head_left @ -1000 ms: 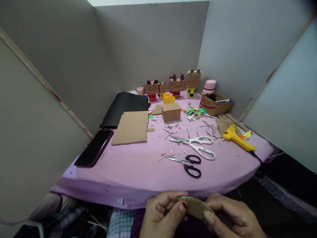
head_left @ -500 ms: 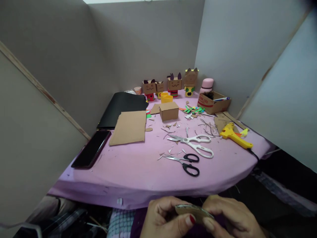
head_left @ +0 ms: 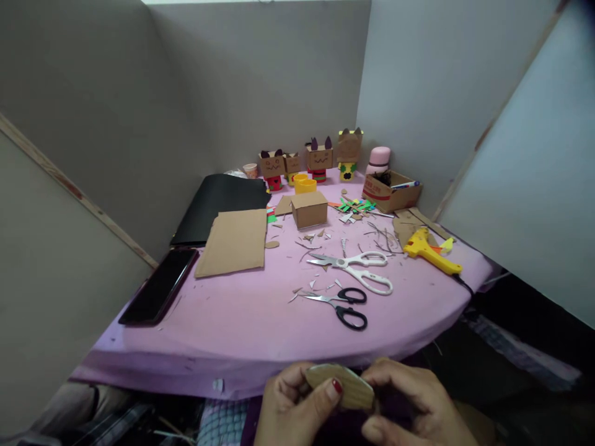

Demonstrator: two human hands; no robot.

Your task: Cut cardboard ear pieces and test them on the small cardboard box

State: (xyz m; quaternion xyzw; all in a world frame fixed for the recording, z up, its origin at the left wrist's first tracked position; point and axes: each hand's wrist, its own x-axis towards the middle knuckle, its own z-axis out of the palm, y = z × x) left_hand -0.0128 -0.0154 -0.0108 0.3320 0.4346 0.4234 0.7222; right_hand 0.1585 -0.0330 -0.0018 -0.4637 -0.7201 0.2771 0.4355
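Observation:
Low in the head view, a small cut piece of cardboard (head_left: 349, 391) with a curved, pale upper edge is held over my lap, just off the table's front edge. My left hand (head_left: 297, 402) is closed on its left side, the red-nailed thumb pressed flat on its face. At its right edge is my right hand (head_left: 413, 402), fingers bent round that edge while the thumb sits lower, a little away from the face. On the table beyond lie black-handled scissors (head_left: 341, 306) and white-handled scissors (head_left: 356, 267).
A small cardboard box (head_left: 309, 210), a flat cardboard sheet (head_left: 237, 241) and a phone (head_left: 160, 288) are on the pink-covered table. A yellow glue gun (head_left: 430, 251) lies right, near paper scraps (head_left: 356, 207). Several box-headed figures (head_left: 320, 158) stand behind, beside an open carton (head_left: 390, 195).
The cardboard piece has tilted so more of its face shows, and shifted slightly left with both hands. My right thumb has come off the piece and dropped lower. The view has turned slightly.

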